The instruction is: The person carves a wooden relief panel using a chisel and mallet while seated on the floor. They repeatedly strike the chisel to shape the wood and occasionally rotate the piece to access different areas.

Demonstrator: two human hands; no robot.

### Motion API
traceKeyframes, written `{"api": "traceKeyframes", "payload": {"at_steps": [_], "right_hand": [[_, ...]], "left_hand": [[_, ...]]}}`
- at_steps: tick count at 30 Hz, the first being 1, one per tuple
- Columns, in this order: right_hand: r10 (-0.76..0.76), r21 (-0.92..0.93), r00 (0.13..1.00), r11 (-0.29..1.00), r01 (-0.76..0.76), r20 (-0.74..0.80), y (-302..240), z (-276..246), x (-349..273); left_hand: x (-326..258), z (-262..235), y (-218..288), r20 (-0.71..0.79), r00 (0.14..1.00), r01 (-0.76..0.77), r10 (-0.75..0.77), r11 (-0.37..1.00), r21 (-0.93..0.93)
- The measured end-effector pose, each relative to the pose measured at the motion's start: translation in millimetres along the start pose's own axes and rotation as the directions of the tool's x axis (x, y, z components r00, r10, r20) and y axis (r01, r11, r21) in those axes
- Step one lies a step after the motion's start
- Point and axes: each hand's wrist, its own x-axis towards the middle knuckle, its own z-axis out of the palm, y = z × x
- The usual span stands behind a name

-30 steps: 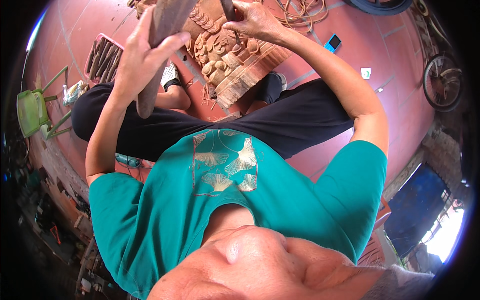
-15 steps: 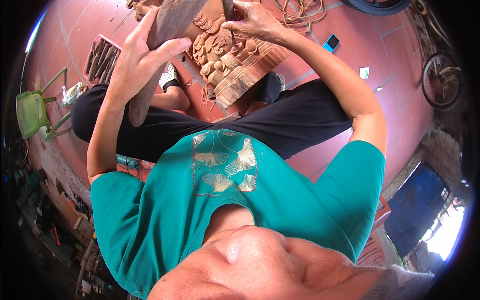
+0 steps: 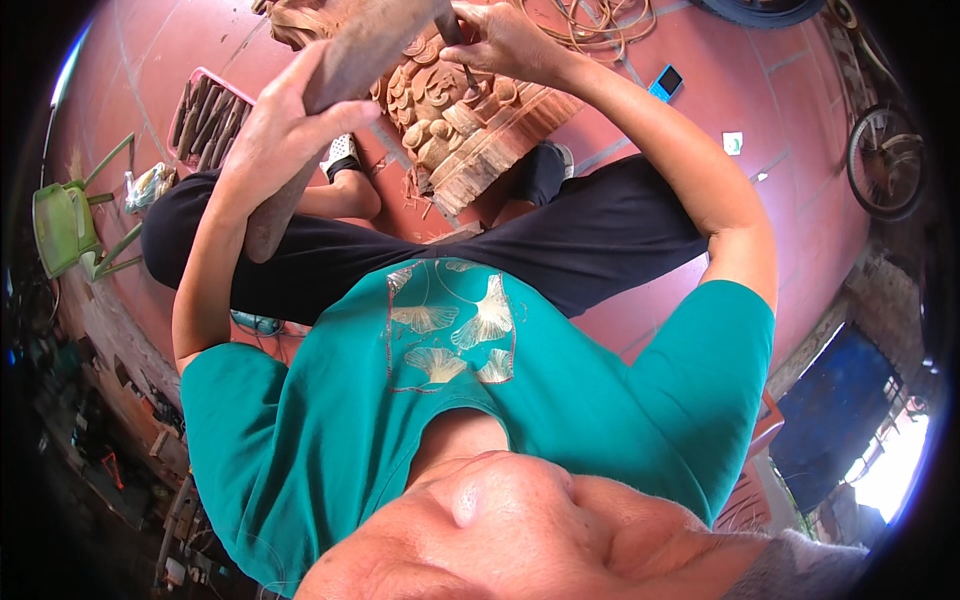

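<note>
Your left grip (image 3: 280, 135) is wrapped around a long wooden bar (image 3: 365, 55), and your right grip (image 3: 510, 42) pinches a dark, chisel-like tool (image 3: 452, 28) between thumb and fingers. The carved wood block (image 3: 450, 140) lies between your feet, over the red tiled floor (image 3: 720, 100), with the tool pointing down at its relief.

The bar crosses the picture right beside your right thumb, so a stray swing could catch that thumb or the knuckles. A glancing blow could also tip the tool sideways; its point might then skid off the rounded relief and break one of the small raised lobes, or run toward your leg. If the block is not well braced, it could shift under a knock and spoil the angle of the edge.

Much of this is hard to judge. The bar's far end is cut off by the top of the frame, and the tool's upper end is lost there too, so you cannot tell whether the two touch. Most of your left fingers are hidden behind the bar, which also covers part of the block. The tool's tip is too small to show whether it bites the wood or only rests on it. What bears the block is out of sight.
</note>
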Motion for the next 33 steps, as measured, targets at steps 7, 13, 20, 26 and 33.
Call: {"api": "traceKeyframes", "payload": {"at_steps": [7,13,20,26,33], "right_hand": [[-0.003,-0.003,0.999,1.000,0.003,0.037,-4.0,-6.5,1.5],[0.031,0.200,0.997,0.979,-0.043,0.066,-6.7,-25.8,5.2],[-0.013,0.179,0.999,0.984,0.018,-0.029,-15.7,-23.2,1.6],[0.075,0.200,0.997,0.977,-0.073,0.002,-27.3,-20.3,3.6],[0.024,0.008,0.998,1.000,-0.024,0.057,5.8,6.7,7.9]], "left_hand": [[3.8,2.8,-13.6,-0.148,0.976,-0.153,0.162,0.986,0.070],[-0.6,4.7,-8.3,0.040,0.999,-0.023,0.018,0.993,0.117],[-1.6,2.2,-10.4,-0.010,0.996,-0.083,0.084,0.994,0.075],[-4.5,0.9,-6.7,-0.075,0.989,-0.126,0.127,0.992,0.016],[2.2,1.4,-11.9,0.073,0.994,0.060,-0.082,0.964,0.261]]}}
